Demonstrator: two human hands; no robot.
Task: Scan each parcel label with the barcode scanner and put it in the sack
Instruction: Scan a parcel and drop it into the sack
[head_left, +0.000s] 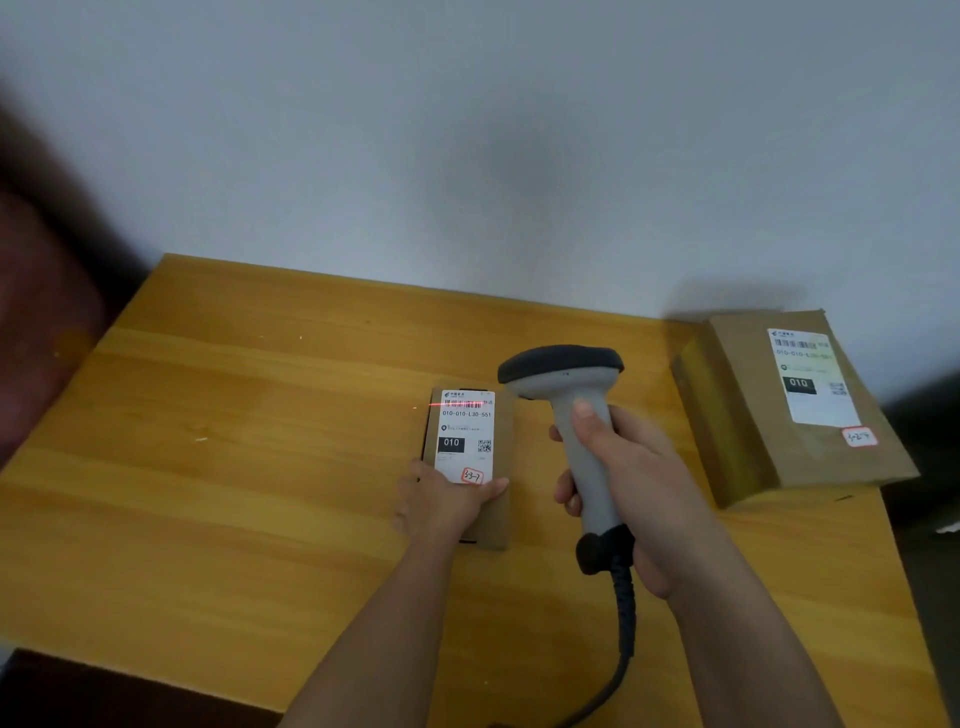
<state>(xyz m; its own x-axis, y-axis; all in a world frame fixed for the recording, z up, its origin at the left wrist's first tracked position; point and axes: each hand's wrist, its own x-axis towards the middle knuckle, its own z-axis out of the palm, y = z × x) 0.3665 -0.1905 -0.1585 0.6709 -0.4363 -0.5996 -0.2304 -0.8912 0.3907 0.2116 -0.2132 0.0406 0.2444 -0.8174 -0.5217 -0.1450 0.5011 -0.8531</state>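
Parcel scanning is in hand at this stage: a small cardboard parcel (470, 457) lies flat on the wooden table (234, 467), label (466, 435) upward, and a red scan line (457, 404) is cast across the barcode at the top of that label. The parcel is steadied at its near end by the left hand (441, 501), with the thumb laid over the lower edge of the label. The barcode scanner (576, 426) is gripped around its handle by the right hand (618, 478), head aimed down at the parcel just beside it; its cable (623, 623) trails toward the near table edge. A second, larger cardboard parcel (795, 405) rests at the far right of the table, well apart, its label upward and apparently not yet handled. No sack is identifiable in view; the blurred dark shape (47, 291) at the left cannot be made out. It is judged that at least two parcels remain to be bagged.
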